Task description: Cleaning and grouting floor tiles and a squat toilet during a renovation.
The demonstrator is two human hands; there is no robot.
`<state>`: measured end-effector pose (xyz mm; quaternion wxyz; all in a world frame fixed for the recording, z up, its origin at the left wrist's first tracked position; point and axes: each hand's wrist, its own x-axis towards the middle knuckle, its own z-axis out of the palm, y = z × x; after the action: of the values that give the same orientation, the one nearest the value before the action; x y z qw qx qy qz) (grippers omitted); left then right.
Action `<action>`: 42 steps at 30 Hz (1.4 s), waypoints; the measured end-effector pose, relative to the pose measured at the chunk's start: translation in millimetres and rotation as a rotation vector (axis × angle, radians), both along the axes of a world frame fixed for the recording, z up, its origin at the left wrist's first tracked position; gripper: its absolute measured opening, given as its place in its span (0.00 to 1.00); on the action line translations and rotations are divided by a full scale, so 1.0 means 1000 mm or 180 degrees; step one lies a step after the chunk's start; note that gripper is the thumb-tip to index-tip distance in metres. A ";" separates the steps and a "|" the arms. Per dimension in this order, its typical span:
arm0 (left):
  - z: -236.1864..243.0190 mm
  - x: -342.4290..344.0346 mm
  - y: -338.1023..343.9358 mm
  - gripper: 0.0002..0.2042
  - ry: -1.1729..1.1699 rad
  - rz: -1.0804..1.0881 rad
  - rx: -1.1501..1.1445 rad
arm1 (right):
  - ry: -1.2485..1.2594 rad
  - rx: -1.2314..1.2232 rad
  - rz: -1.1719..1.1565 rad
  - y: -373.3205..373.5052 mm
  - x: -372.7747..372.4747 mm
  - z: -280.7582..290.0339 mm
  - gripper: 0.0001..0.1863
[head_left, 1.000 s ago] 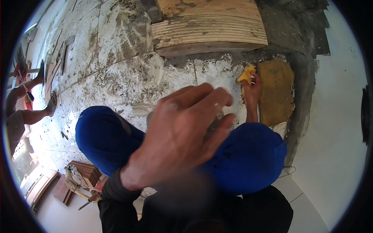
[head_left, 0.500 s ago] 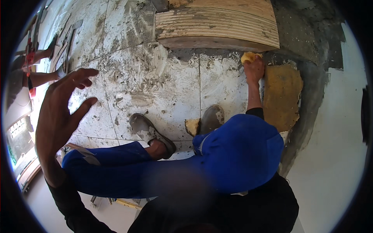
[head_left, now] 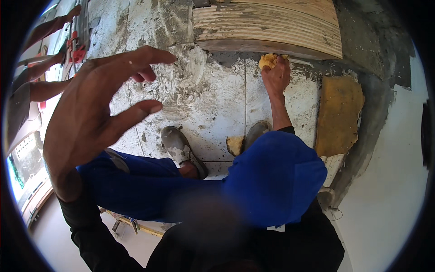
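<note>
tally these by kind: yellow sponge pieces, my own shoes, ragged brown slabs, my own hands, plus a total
Yellow sponge pieces: 2 (held sponge, floor scrap)
Shoes: 2 (left shoe, right shoe)
Ragged brown slab: 1
Hands: 2 (left hand, right hand)
Total: 7

The tiled floor bears a foam scrap and brown sheet.

Daylight: from your left, glaring at the left edge of the floor. Floor's far right corner: dim. Your left hand: shaded. Smudge over your trousers: out of focus. Rim: black, edges bowed.
</note>
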<state>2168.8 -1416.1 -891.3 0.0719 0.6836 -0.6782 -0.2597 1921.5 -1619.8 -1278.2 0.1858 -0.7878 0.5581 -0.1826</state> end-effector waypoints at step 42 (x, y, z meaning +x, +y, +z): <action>-0.158 -0.102 -0.118 0.19 0.0289 -0.1570 0.0802 | -0.4265 0.3225 -0.1499 0.044 -0.201 0.102 0.20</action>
<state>2066.4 -1534.1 -1049.2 -0.0486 0.4891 -0.7826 -0.3820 1720.9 -1576.3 -1176.7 0.7604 -0.2011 0.4937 -0.3709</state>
